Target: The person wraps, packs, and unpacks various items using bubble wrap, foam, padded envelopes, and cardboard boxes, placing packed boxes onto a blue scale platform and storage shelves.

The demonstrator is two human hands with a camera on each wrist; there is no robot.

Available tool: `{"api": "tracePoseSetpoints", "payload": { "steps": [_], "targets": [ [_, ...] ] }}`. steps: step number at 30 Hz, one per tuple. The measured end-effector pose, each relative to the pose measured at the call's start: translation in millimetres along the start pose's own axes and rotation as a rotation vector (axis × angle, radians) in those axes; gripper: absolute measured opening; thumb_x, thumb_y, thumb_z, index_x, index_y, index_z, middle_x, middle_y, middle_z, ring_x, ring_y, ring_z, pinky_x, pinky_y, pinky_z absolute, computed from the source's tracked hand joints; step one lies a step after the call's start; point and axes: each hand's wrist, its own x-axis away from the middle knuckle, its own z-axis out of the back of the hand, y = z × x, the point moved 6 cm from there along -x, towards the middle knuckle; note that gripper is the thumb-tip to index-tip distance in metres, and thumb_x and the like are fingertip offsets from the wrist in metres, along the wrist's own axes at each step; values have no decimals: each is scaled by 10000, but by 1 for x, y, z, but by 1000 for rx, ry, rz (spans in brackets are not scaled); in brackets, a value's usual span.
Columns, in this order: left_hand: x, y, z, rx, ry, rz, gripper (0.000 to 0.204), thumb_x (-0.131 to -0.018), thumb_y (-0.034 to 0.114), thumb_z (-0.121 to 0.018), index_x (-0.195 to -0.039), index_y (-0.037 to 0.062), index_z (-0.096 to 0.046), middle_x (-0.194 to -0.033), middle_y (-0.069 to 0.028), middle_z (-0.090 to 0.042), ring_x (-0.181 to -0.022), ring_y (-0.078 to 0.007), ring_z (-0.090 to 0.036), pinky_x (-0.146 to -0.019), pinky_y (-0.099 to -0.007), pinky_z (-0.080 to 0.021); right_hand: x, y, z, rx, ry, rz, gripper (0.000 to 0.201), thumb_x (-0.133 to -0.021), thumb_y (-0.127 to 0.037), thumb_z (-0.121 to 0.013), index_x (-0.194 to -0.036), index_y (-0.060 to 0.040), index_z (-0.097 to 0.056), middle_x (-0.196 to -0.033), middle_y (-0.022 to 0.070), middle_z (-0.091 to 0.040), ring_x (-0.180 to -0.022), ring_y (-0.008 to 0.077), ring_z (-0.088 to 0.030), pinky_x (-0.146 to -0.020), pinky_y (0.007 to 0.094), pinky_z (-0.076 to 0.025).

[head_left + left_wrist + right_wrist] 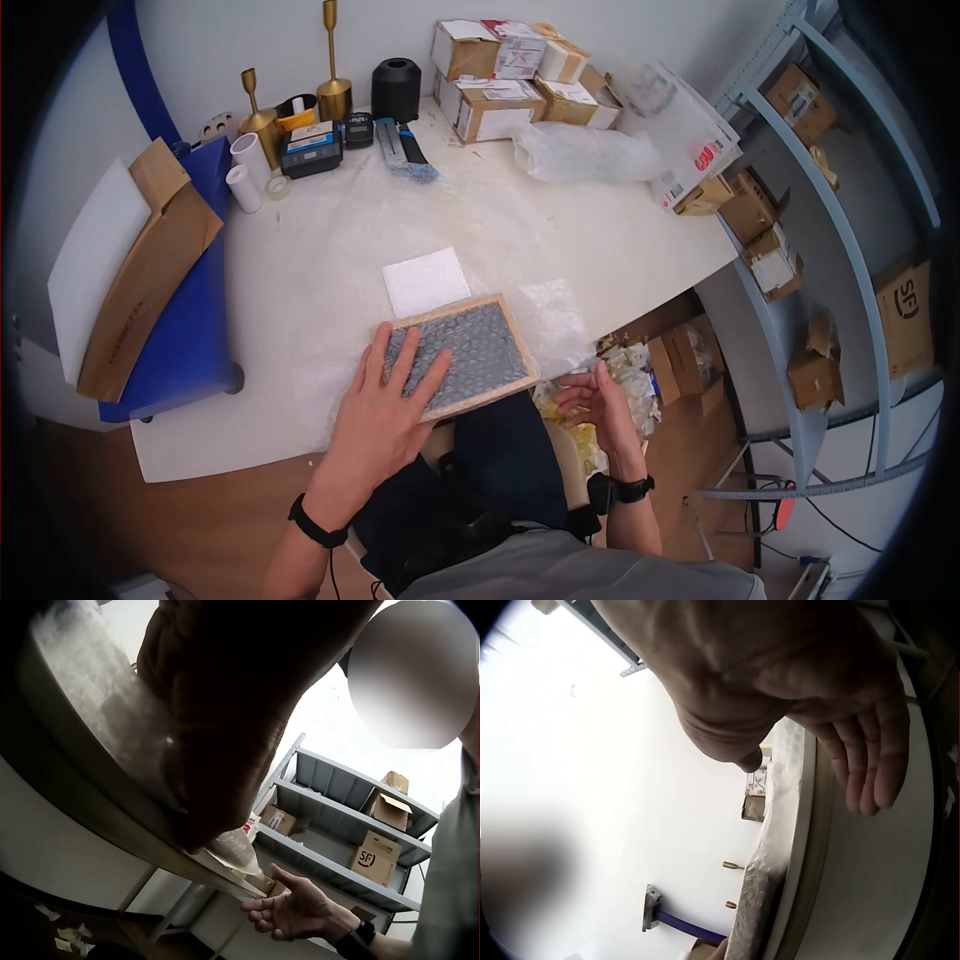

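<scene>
A flat rectangular piece with a pale wood-coloured border and grey bubble wrap [478, 348] across its face lies at the table's front edge. My left hand [385, 405] rests on its left side, fingers spread over the bubble wrap. Off its right corner, past the table edge, my right hand [603, 408] is held in the air with nothing in it, its fingers loosely bent. The right wrist view shows this hand [810, 697] beside the table edge. A white foam sheet [427, 282] lies just behind the piece, and clear bubble wrap [555, 325] spreads out on its right.
Small cartons [500, 105] are stacked at the back, with a plastic-wrapped bundle [585, 152] before them. Gold candlesticks [335, 95], tape rolls [243, 188] and a black printer-like device [311, 150] stand back left. Shelves [850, 230] with boxes rise at right; scraps [630, 375] fill the floor below.
</scene>
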Motion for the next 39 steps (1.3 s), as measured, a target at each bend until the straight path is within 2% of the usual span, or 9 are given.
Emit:
{"api": "tracePoseSetpoints", "payload": {
  "steps": [1, 5, 10, 13, 17, 20, 26, 33, 39],
  "targets": [
    [-1, 0, 0, -3, -20, -19, 944, -705, 184, -902, -1553, 212, -488, -1626, -194, -383, -1523, -478, -305, -1203, -530, -402, -5, 6, -12, -129, -119, -28, 719, -1059, -643, -461, -1120, 31, -704, -924, 136, -756, -818, 220, -740, -601, 329, -607],
    [2, 1, 3, -1, -23, -18, 956, -692, 154, -893, -1555, 215, -486, -1640, -180, -374, -1531, -465, -302, -1197, -529, -412, -16, -13, -43, -418, -118, 19, 577, -1061, -522, -564, -1111, 34, -710, -946, 137, -765, -791, 223, -748, -611, 344, -623],
    [2, 6, 2, -50, -38, -2, 961, -667, 187, -902, -1542, 213, -502, -1625, -199, -389, -1518, -479, -312, -1225, -583, -343, -21, -21, -48, -396, 175, 208, 226, -994, -196, -742, -1040, 25, -733, -918, 91, -762, -691, 155, -718, -565, 292, -596],
    [1, 12, 4, -126, -44, 17, 936, -695, 266, -898, -1540, 206, -501, -1619, -209, -393, -1519, -481, -302, -1245, -639, -250, -24, -20, -44, -252, 244, 378, 229, -997, -210, -739, -1031, 16, -738, -865, 61, -744, -670, 106, -679, -500, 254, -534],
    [-17, 36, 12, -122, -106, 89, 932, -723, 386, -890, -1536, 159, -496, -1623, -212, -384, -1530, -474, -281, -1253, -664, -186, -23, -28, -45, -122, 265, 385, 239, -993, -204, -733, -1068, 23, -737, -869, 62, -741, -671, 116, -680, -488, 260, -525],
    [-45, 65, 13, -106, -58, -133, 989, -731, 539, -863, -1522, 78, -490, -1643, -201, -358, -1550, -457, -247, -1252, -662, -188, -21, -32, -48, -116, 306, 353, 214, -993, -212, -735, -992, 3, -731, -782, 10, -692, -608, 75, -614, -470, 235, -478],
    [-85, 71, -38, -176, -78, -229, 758, -809, 450, -828, -1417, 97, -546, -1548, -176, -452, -1522, -435, -300, -1232, -672, -240, -29, -28, -32, -72, 279, 382, 205, -1010, -208, -712, -983, -5, -728, -749, -6, -662, -575, 59, -577, -462, 238, -473],
    [-84, 78, -36, -207, -81, -250, 662, -799, 369, -819, -1330, 64, -569, -1466, -170, -504, -1518, -414, -322, -1226, -697, -230, -31, -23, -29, -46, 296, 403, 237, -1032, -233, -691, -931, -19, -705, -753, -12, -652, -571, 50, -554, -457, 241, -462],
    [-67, 75, -31, -214, -42, -244, 764, -825, 249, -781, -1514, 103, -484, -1653, -193, -343, -1563, -382, -272, -1255, -620, -235, -24, -24, -27, -15, 305, 383, 223, -1038, -228, -681, -989, -11, -688, -809, -6, -656, -627, 59, -568, -510, 246, -472]
  ]
}}
